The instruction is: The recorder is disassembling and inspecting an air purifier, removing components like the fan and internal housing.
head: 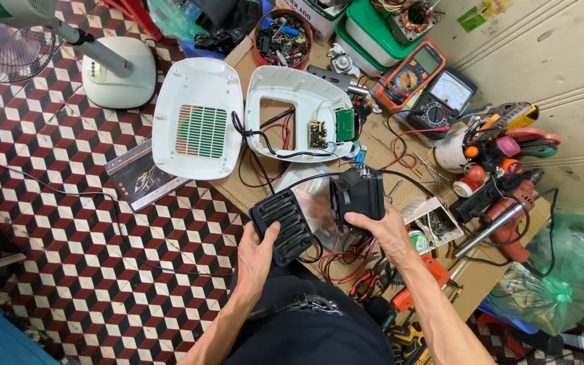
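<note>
My left hand [255, 260] grips a black ribbed grille piece [282, 223] by its near edge. In my right hand [383, 230] is a black fan block [358, 196], held upright just right of the grille, with wires running from it. Beyond them two white appliance shell halves lie open: the left shell [196, 118] has a green vent, and the right shell [299, 111] carries small circuit boards and black and red wires.
A low wooden board [255, 192] holds two multimeters [427, 84], a round tin of parts [282, 39], a cup of tools [488, 142], a red drill [505, 216] and pliers. A white fan base [117, 71] stands on the checkered floor.
</note>
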